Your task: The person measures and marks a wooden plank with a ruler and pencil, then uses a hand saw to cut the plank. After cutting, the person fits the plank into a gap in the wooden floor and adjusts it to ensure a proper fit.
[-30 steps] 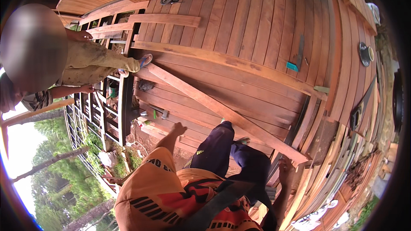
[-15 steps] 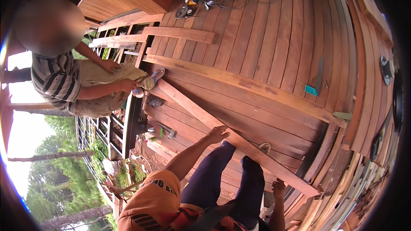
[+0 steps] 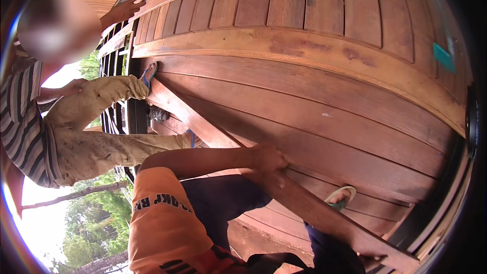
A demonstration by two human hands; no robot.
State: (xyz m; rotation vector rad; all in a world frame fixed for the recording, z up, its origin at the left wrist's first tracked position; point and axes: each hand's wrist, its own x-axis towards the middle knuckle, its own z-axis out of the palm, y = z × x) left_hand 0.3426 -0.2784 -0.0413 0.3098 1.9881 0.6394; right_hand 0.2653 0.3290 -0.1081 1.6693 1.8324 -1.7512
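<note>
Head view has the wearer bent over a loose board (image 3: 314, 203) on the near side of the edge beam (image 3: 284, 45), slanting away from it: far end close to the beam's left end, other end well apart from it. L hand (image 3: 269, 161) is closed round the board approx mid-length. R hand (image 3: 374, 260) is at the end farthest from the beam, fingers by the board's edge, but mostly hidden, so can't tell if it's really gripping.

Progress-wise, the floorboards (image 3: 324, 5) on the beam's far side are down in neat rows, and the lower planks (image 3: 324, 142) on the near side are down too. Not done afaict: the loose board isn't lined up w/ any row, it cuts diagonally across those planks, and the black frame (image 3: 136, 116) past the beam's left end shows open gaps. Co-worker in a striped shirt (image 3: 30, 132) is past that end too, one sandalled foot (image 3: 149, 73) right by the board's tip. Can't tell if the board's resting or lifted tbh.
</note>
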